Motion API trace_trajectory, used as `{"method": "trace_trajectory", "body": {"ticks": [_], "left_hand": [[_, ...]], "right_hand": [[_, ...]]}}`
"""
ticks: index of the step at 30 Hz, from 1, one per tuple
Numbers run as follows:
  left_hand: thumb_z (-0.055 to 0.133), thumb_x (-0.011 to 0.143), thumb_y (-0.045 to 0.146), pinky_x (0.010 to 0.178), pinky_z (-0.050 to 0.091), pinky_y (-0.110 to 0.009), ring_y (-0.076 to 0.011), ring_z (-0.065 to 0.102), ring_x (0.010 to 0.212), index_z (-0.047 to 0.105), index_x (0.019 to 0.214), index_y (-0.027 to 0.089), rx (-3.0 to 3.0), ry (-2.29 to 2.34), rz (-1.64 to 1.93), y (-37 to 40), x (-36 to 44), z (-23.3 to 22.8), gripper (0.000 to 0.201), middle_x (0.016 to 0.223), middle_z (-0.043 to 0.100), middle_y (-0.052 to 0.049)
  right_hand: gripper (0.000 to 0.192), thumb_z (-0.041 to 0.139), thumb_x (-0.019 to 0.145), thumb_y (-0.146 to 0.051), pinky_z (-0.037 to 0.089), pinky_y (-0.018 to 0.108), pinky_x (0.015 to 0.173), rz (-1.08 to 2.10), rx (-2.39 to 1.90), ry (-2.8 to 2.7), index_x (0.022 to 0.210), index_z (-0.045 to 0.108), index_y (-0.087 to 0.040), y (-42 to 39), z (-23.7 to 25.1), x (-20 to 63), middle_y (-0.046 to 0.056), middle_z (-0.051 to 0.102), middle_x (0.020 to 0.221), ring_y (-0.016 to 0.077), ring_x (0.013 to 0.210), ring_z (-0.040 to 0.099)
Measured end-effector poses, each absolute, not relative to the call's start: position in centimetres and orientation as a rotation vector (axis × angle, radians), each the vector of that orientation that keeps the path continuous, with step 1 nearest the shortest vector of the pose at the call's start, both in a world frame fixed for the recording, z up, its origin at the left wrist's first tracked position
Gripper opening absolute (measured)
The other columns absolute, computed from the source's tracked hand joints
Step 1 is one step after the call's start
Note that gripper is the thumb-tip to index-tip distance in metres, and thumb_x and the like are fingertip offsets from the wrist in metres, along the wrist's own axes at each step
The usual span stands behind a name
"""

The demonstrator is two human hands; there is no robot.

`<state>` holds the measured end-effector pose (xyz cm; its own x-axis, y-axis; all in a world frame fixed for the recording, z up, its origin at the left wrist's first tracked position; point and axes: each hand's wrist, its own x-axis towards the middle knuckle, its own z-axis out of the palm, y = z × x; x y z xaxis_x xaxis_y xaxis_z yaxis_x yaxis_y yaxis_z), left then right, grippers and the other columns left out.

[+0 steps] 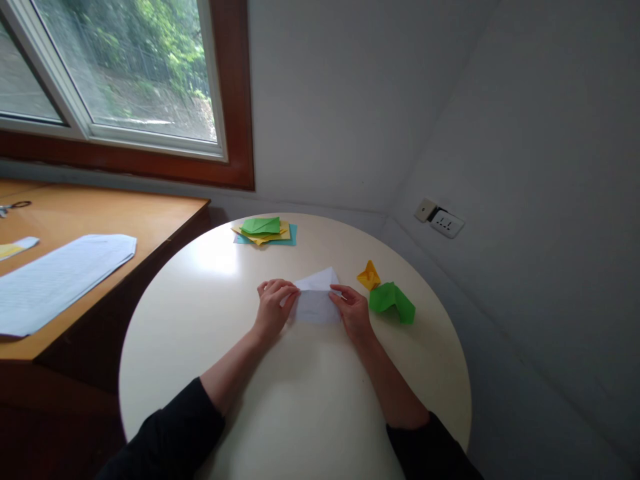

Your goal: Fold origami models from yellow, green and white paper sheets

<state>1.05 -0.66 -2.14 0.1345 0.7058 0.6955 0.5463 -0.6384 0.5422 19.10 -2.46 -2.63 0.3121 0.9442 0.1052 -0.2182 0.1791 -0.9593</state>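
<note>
A white sheet of paper (317, 308), with a crease or folded edge running across it, is between my two hands over the round table. My left hand (274, 303) pinches its left side between thumb and fingers. On the right side, my right hand (351, 308) grips the paper the same way, close to the crease. A pointed flap of the sheet rises behind the fold. Just beyond my right hand sit a folded green paper (391, 301) and a small orange folded paper piece (369, 275).
The round white table (295, 413) bears a stack of coloured papers (263, 230) at its far edge. To the left, a wooden desk (150, 210) holds printed sheets (65, 280) and scissors (15, 207). A wall socket (447, 223) is at the right.
</note>
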Motion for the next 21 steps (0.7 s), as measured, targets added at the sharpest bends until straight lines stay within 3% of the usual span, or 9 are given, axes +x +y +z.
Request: {"method": "trace_trajectory", "body": {"ticks": [10, 21], "left_hand": [[0.056, 0.082, 0.023, 0.080, 0.035, -0.037, -0.0183, 0.058, 0.081, 0.066, 0.075, 0.022, 2.209, 1.267, 1.639, -0.33, 0.51, -2.17, 0.012, 0.080, 0.068, -0.002], [0.055, 0.083, 0.026, 0.080, 0.037, -0.037, -0.0183, 0.058, 0.081, 0.066, 0.074, 0.022, 2.190, 1.274, 1.664, -0.48, 0.63, -2.09, 0.015, 0.081, 0.068, -0.003]], "right_hand": [[0.046, 0.080, 0.049, -0.031, 0.050, 0.029, 0.070, 1.135, -1.038, -0.943, 0.093, 0.070, -0.022, -2.82, -2.41, 19.16, 0.001, 0.072, 0.079, 0.0144, 0.070, 0.064], [0.029, 0.078, 0.051, -0.038, 0.051, 0.032, 0.066, 0.992, -1.087, -1.060, 0.074, 0.072, -0.021, -2.76, -2.52, 18.66, 0.003, 0.071, 0.071, 0.0176, 0.068, 0.064]]}}
